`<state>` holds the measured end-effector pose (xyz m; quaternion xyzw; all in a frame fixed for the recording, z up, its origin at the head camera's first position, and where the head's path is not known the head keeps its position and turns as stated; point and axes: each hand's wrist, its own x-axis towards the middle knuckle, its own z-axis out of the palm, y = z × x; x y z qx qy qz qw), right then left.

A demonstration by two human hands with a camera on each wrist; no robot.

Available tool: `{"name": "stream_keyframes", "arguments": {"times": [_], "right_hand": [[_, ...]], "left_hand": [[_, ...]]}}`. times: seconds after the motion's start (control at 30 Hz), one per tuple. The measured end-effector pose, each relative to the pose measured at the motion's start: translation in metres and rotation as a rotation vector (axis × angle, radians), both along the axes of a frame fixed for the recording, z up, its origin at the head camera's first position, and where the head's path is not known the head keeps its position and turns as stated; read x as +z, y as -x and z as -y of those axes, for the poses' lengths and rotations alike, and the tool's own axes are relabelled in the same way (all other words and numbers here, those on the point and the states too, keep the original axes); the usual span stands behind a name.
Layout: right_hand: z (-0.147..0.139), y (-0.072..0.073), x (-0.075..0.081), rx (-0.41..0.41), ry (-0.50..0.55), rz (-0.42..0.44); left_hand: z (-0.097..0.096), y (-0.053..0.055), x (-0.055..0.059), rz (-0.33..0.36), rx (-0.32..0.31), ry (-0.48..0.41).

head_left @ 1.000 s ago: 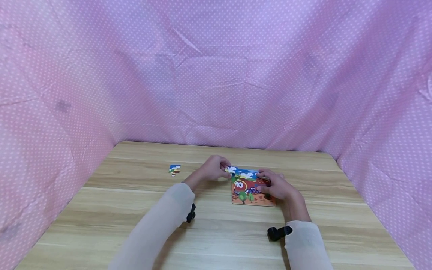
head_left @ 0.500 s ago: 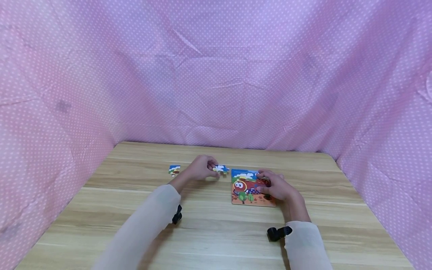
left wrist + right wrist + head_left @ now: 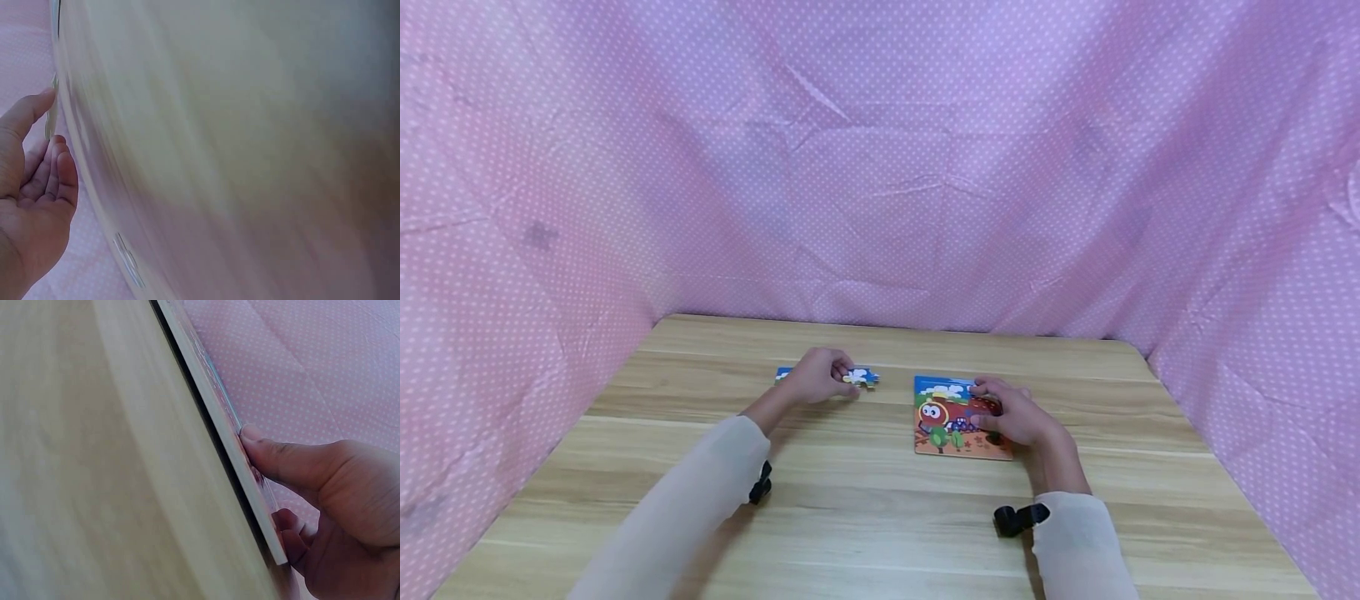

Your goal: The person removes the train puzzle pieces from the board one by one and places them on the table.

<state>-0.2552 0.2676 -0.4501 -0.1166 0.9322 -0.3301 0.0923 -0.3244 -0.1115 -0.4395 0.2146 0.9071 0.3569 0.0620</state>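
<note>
My left hand [image 3: 822, 377] pinches a jigsaw piece [image 3: 860, 377] with blue sky and a white cloud. In the left wrist view that piece [image 3: 51, 119] shows edge-on between thumb and fingers. Another jigsaw piece [image 3: 782, 373] lies just left of the hand, mostly covered by it. To the right lies a square jigsaw puzzle [image 3: 943, 437] with a red big-eyed cartoon figure, green leaves and sky. My right hand [image 3: 1018, 415] rests on its right side. Its thumb [image 3: 269, 453] touches the picture face, and the other fingers lie near the corner, partly hidden.
Both hands work above a light wood-grain table [image 3: 880, 517]. A pink dotted cloth [image 3: 880, 167] hangs behind the table and along both sides. Black camera mounts [image 3: 1021, 519] sit at the wrists, below pale sleeves [image 3: 1082, 550].
The left hand has carried the cloud piece left, away from the puzzle's top left corner, and now partly covers the loose piece. The right hand and puzzle stay put.
</note>
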Motion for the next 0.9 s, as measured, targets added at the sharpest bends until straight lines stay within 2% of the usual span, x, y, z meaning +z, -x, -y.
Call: {"name": "stream_keyframes", "arguments": {"times": [0.23,0.47,0.6,0.8,0.9], "right_hand": [[0.000,0.000,-0.001,-0.006,0.013,0.009],[-0.002,0.001,-0.001,-0.013,0.014,0.012],[0.000,0.001,-0.002,-0.011,0.014,0.014],[-0.001,0.001,-0.001,-0.018,0.025,0.021],[-0.001,0.002,-0.001,-0.018,0.025,0.018]], "left_hand": [[0.013,-0.002,-0.002,-0.063,0.085,0.035],[0.022,-0.004,-0.002,-0.054,0.185,0.052],[0.028,-0.005,-0.001,-0.047,0.206,0.068],[0.034,-0.009,0.001,-0.047,0.194,0.074],[0.037,-0.012,0.002,-0.052,0.222,0.081]]}}
